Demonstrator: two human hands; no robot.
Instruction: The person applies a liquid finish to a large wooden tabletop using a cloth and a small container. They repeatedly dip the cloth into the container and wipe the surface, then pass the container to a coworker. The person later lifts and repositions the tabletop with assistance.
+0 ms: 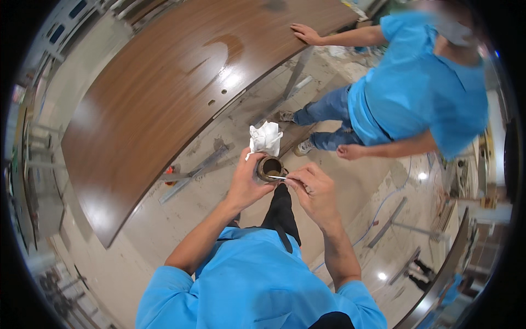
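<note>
A glossy wood-grain counter (126,120) with a curved-looking edge and a darker crescent streak spans the left. Next, the left hand's (246,183) fingers wrap a round, brownish, open cup (270,165), crumpled white paper (266,139) against them. The right hand's (313,189) fingers pinch a slender, pale stick (278,177) at the cup's mouth. Rightmost, a blue-shirted co-worker (405,104) touches the counter.

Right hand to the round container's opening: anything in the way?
Nothing visible: the thin rod in the right hand reaches to the opening of the round container. The crumpled white tissue sits beyond it, off that path.
</note>
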